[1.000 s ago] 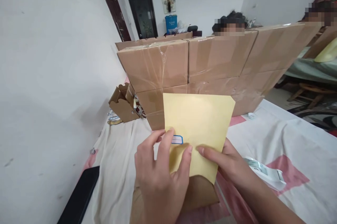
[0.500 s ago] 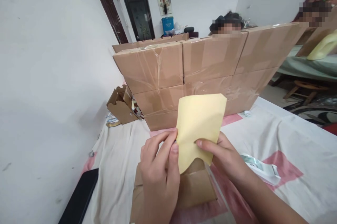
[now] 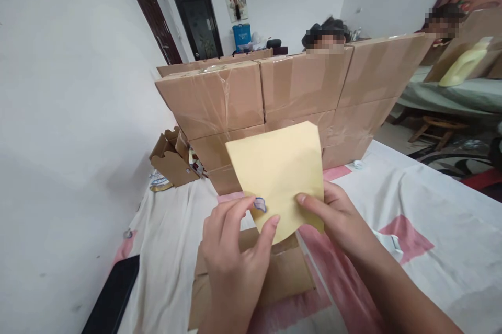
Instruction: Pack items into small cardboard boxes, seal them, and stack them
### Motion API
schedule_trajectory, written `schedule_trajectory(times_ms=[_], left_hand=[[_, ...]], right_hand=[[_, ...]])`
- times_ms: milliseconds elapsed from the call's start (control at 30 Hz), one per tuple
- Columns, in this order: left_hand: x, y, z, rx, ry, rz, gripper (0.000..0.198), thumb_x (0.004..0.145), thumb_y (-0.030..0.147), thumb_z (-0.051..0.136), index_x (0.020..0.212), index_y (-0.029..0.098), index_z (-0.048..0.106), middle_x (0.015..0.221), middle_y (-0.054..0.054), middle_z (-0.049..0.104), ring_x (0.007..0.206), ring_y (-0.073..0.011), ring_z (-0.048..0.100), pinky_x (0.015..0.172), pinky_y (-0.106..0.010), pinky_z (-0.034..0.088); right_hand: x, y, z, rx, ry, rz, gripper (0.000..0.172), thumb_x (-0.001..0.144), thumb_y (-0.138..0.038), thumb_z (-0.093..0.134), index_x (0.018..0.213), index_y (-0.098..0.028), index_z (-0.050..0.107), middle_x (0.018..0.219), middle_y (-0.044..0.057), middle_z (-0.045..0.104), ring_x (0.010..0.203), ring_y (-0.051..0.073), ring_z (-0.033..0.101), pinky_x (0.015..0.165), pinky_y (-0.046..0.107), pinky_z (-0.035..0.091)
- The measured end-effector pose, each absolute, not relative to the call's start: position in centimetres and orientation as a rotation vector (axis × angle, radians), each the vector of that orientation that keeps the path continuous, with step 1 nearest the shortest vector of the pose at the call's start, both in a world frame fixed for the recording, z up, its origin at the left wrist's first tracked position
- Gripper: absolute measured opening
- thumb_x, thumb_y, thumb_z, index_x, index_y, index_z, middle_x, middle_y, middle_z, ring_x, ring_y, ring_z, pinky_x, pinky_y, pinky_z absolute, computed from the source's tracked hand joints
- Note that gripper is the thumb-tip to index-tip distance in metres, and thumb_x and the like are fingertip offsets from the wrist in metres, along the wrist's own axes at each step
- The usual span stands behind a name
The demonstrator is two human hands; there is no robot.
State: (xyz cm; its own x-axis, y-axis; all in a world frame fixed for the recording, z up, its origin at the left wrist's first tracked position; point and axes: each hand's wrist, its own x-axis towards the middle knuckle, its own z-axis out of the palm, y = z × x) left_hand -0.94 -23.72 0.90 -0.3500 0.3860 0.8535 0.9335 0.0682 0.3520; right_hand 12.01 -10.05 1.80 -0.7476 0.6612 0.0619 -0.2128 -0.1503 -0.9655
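Note:
A yellow sheet of paper [image 3: 280,172] is held upright over the table by my right hand [image 3: 339,214], its thumb on the front and its fingers behind. Near the sheet's lower left is a small whitish piece with a blue outline [image 3: 260,204]. My left hand [image 3: 239,250] has its index fingertip at that piece, while its thumb is spread away below, over the paper's lower edge. Beneath both hands, a flat brown cardboard piece [image 3: 290,276] lies on the cloth, partly hidden by my left hand.
Stacked taped cartons [image 3: 219,99] stand across the table behind the paper. A small open cardboard box [image 3: 172,161] is at the left, a black phone-like object [image 3: 113,292] at the near left, and a white item [image 3: 392,245] at the right. Two people are beyond the cartons.
My left thumb and index finger have parted, showing the small blue-edged piece. The yellow paper has turned more toward the camera and shifted left. The whole view has shifted slightly.

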Motion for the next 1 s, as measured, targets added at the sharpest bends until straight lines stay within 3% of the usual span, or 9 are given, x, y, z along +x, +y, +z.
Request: schedule_trajectory(times_ms=[167, 667, 833, 1000], left_hand=[[-1.1, -23.9, 1.1, -1.269, -1.783, -1.251, 0.013, 0.091, 0.009, 0.064, 0.097, 0.021, 0.063, 0.089, 0.001, 0.071, 0.086, -0.0126, 0.065, 0.080, -0.028, 0.049], [-0.9, -24.1, 0.8, -1.079, -2.045, -1.381, 0.010, 0.098, 0.030, 0.058, 0.095, 0.028, 0.067, 0.092, 0.006, 0.075, 0.082, -0.0111, 0.064, 0.074, -0.022, 0.048], [-0.7, -24.0, 0.9, -1.030, -2.071, -1.462, 0.011, 0.097, 0.034, 0.059, 0.092, 0.029, 0.068, 0.089, 0.007, 0.075, 0.078, -0.0098, 0.063, 0.065, -0.019, 0.047], [-0.9, -24.1, 0.6, -0.964, -2.115, -1.519, 0.011, 0.097, 0.035, 0.058, 0.095, 0.028, 0.067, 0.092, 0.006, 0.074, 0.085, -0.0087, 0.067, 0.073, -0.017, 0.050]], right_hand=[[11.9, -11.0, 1.9, -0.487, -1.616, 1.946, 0.030, 0.091, -0.041, 0.071, 0.113, -0.020, 0.074, 0.109, 0.006, 0.078, 0.099, 0.026, 0.072, 0.078, 0.033, 0.058], [11.6, -10.0, 1.3, -0.436, -1.548, 1.983, 0.028, 0.093, -0.037, 0.071, 0.115, -0.021, 0.073, 0.109, 0.005, 0.078, 0.093, 0.024, 0.073, 0.075, 0.031, 0.057], [11.7, -10.0, 1.3, -0.440, -1.548, 1.982, 0.029, 0.092, -0.038, 0.071, 0.116, -0.021, 0.072, 0.110, 0.006, 0.078, 0.094, 0.024, 0.073, 0.075, 0.032, 0.058], [11.7, -9.8, 1.3, -0.453, -1.539, 1.971, 0.029, 0.091, -0.039, 0.072, 0.114, -0.020, 0.072, 0.108, 0.006, 0.078, 0.091, 0.024, 0.074, 0.076, 0.032, 0.059]])
